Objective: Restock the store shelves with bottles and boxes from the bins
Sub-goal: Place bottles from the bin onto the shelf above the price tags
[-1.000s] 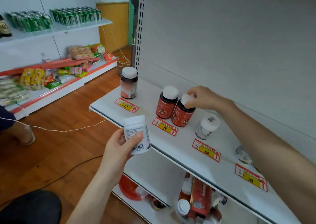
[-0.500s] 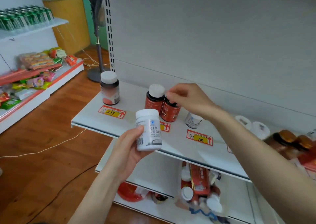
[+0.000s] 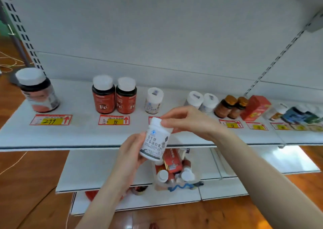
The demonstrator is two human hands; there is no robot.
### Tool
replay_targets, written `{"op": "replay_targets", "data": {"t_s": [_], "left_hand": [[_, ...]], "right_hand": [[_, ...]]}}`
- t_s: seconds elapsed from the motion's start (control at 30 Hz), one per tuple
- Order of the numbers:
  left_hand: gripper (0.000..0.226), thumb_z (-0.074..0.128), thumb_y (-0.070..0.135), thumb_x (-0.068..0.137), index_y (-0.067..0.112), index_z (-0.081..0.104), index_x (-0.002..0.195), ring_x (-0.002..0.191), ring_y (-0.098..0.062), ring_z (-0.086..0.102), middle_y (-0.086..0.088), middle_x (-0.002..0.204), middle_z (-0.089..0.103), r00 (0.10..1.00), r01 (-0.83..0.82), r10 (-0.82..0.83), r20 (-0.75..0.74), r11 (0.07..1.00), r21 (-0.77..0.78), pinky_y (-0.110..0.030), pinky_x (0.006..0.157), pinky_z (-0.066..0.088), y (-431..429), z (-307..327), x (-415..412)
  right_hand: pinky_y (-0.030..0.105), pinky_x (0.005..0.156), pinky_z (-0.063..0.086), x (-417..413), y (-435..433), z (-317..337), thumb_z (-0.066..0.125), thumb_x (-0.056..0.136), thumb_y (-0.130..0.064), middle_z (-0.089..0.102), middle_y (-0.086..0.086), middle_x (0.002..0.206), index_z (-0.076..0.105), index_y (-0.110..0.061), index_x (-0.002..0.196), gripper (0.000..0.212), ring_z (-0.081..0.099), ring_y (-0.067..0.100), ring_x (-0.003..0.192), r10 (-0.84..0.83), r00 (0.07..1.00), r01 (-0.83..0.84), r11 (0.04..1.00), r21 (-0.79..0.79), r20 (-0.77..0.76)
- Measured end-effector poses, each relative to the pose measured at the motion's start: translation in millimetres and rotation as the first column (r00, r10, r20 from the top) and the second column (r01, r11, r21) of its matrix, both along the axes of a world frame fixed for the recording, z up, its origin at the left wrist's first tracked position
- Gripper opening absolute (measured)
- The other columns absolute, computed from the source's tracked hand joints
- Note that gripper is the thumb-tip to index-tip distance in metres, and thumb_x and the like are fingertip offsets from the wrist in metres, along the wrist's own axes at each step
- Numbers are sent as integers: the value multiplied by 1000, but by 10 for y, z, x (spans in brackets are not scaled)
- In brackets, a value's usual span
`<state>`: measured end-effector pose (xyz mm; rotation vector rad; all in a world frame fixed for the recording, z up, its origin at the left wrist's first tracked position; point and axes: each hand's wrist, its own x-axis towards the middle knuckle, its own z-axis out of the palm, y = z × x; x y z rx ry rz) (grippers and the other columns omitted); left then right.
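I hold a white bottle (image 3: 154,141) with a printed label in front of the white shelf (image 3: 87,134). My left hand (image 3: 130,157) grips its body from the left and below. My right hand (image 3: 187,121) pinches its white cap from the right. On the shelf behind stand two red Fe bottles (image 3: 113,99) side by side, and a small white bottle (image 3: 153,100) to their right. A clear bin (image 3: 174,171) with several bottles and a red box sits on the lower shelf, partly hidden by the held bottle.
A large dark bottle (image 3: 39,90) stands at the shelf's left end. Two white bottles (image 3: 201,100), two amber bottles (image 3: 230,106), a red box (image 3: 255,108) and more packages line the right. Price tags (image 3: 50,120) run along the shelf front. Wooden floor lies below.
My right hand left the red bottle on the shelf and came to the white bottle's cap. The left hand brought the bottle toward the middle. The view swung right to face the shelf.
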<state>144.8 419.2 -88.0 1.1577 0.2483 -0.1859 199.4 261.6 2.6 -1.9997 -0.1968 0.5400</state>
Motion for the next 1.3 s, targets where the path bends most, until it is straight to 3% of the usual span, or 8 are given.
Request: {"op": "replay_targets", "data": {"t_s": [0.07,0.17,0.27,0.43,0.63,0.93,1.17,1.3], "left_hand": [[17,47,22,94,17,61,87,86,-18,61,2,85,66,985,-96,35,169,923,372,-27,78,45,-119,-140,51],[37,43,33,95,5,63,105,101,-30,61,-11,105,66,910,-225,-192,368,517,826,-35,87,49,-236,-362,159],[75,16,51,96,-7,64,103,100,-40,62,-26,108,64,907,-190,-350,234,157,969,-51,81,51,-356,-516,287],[77,14,53,94,-5,62,111,112,-35,58,-23,119,61,948,-50,-318,34,-43,998,-55,88,46,-509,-605,305],[78,10,55,95,0,59,119,118,-31,54,-18,127,57,963,-73,-266,37,-126,989,-45,101,24,-527,-697,300],[78,9,56,94,3,59,120,120,-27,52,-14,127,58,972,-133,-217,92,-185,974,-41,100,23,-560,-689,290],[78,9,56,94,3,62,116,115,-28,57,-14,123,61,967,-168,-227,114,-233,958,-52,88,46,-553,-695,289],[62,30,48,88,0,67,100,102,-37,63,-21,106,67,946,-254,-262,189,-238,938,-55,76,50,-638,-593,250]], "right_hand": [[14,69,50,32,-138,15,71,79,-20,68,-9,83,69,-23,85,8,60,-2,76,-27,998,31,995,-90,49],[24,74,48,191,-303,40,75,75,-25,68,2,90,67,-23,85,13,58,5,78,-77,974,132,957,-257,213],[23,69,47,426,-364,90,73,75,-28,63,2,96,66,-20,96,24,57,11,79,-32,939,178,897,-404,343],[19,62,37,862,-354,28,67,79,-22,58,3,110,60,-13,108,31,50,14,87,104,898,128,868,-479,427],[21,75,33,1197,-290,-189,65,81,-22,58,6,118,58,-10,113,35,45,12,91,251,869,23,840,-543,425],[24,79,35,1293,-320,-275,65,84,-24,54,7,122,54,-11,115,36,49,18,100,360,857,-103,820,-563,368],[28,83,39,1244,-306,-230,62,86,-20,54,12,122,51,-5,118,37,51,25,108,430,827,-131,773,-621,362],[26,82,35,1109,-355,-212,60,88,-28,53,12,125,52,-5,121,41,50,25,112,352,817,-44,828,-559,456]]}}
